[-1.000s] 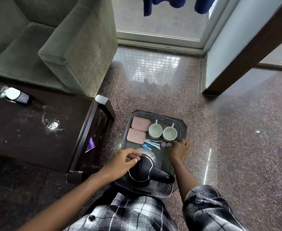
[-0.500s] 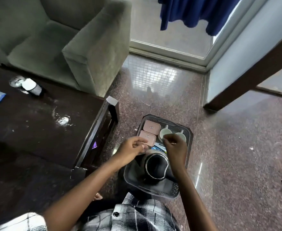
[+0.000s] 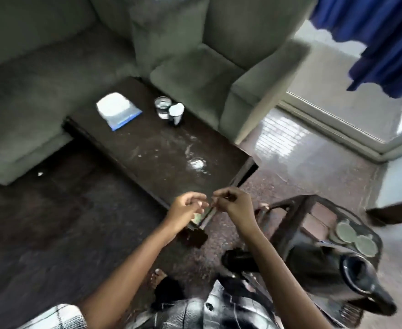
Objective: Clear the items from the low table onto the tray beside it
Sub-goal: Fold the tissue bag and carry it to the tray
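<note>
Both hands meet over the table's (image 3: 152,148) near right corner, right hand (image 3: 233,203) pinching a thin, blurred stick (image 3: 221,198), left hand (image 3: 187,208) loosely curled beside it, probably to take it, while packet (image 3: 118,110), glass (image 3: 162,106) and jar (image 3: 176,112) wait far from the tray (image 3: 297,205).

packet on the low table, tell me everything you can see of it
The packet is a flat, roughly square pouch, white over most of its face with a blue band along its near edges. It looks like soft plastic, and blur hides any print. It lies flat on the dark low table toward the far left end, left of the clear glass and apart from it. Nothing rests on it, and only the table touches it.
</note>
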The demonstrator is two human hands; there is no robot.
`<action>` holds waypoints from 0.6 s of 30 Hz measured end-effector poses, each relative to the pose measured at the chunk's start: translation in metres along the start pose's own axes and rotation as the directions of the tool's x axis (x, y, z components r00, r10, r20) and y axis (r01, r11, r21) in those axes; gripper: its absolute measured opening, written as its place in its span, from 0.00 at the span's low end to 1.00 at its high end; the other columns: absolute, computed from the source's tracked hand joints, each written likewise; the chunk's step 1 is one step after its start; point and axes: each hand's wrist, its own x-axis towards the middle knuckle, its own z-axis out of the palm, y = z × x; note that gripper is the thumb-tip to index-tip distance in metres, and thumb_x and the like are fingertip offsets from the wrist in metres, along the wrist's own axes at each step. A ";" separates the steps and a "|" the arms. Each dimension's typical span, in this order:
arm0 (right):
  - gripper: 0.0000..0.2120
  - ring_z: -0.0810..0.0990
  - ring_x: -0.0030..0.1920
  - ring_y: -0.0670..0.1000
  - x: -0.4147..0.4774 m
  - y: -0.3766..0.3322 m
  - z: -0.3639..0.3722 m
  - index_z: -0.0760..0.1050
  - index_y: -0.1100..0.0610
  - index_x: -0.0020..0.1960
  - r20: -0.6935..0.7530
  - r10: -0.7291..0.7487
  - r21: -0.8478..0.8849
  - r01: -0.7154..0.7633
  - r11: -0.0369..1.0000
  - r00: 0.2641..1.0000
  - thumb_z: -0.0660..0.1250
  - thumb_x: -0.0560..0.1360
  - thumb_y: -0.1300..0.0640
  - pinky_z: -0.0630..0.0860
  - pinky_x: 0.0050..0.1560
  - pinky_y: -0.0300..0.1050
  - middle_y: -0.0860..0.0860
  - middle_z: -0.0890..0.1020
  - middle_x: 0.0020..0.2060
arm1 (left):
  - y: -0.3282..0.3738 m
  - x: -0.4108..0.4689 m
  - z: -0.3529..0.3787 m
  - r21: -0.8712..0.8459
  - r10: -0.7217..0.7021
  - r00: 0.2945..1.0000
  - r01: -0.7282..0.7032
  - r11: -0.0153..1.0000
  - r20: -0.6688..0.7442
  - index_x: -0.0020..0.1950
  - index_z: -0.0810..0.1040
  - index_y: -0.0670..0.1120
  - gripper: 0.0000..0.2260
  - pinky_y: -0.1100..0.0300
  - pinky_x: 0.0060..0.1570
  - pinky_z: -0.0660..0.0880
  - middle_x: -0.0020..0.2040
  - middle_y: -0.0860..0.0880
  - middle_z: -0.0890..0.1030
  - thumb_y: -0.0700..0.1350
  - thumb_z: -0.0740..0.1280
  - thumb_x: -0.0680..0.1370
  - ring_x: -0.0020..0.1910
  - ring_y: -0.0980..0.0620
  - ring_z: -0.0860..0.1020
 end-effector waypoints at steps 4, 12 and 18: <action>0.11 0.74 0.25 0.38 0.006 -0.030 0.077 0.78 0.62 0.41 0.187 -0.048 -0.047 0.058 0.997 0.981 0.64 0.69 0.76 0.71 0.29 0.30 0.51 0.78 0.29 | -0.001 -0.010 -0.086 -0.055 0.012 0.992 -0.019 0.998 -0.128 0.55 0.77 0.45 0.11 0.68 0.37 0.71 0.43 0.51 0.82 0.36 0.58 0.79 0.38 0.59 0.78; 0.10 0.76 0.23 0.40 0.056 -0.065 0.171 0.77 0.63 0.40 0.328 0.020 -0.030 -0.011 0.999 0.944 0.64 0.70 0.75 0.72 0.29 0.32 0.50 0.80 0.29 | 0.004 0.007 -0.188 -0.153 0.003 0.973 -0.039 0.987 -0.229 0.55 0.77 0.46 0.10 0.63 0.43 0.71 0.45 0.52 0.82 0.38 0.59 0.79 0.43 0.55 0.79; 0.12 0.77 0.25 0.42 0.128 -0.086 0.247 0.77 0.60 0.38 0.346 0.065 0.023 -0.078 0.997 0.936 0.64 0.70 0.75 0.74 0.29 0.32 0.54 0.80 0.30 | 0.020 0.067 -0.264 -0.150 -0.024 0.970 -0.013 0.989 -0.242 0.55 0.77 0.46 0.09 0.63 0.43 0.71 0.46 0.51 0.82 0.39 0.59 0.79 0.43 0.54 0.79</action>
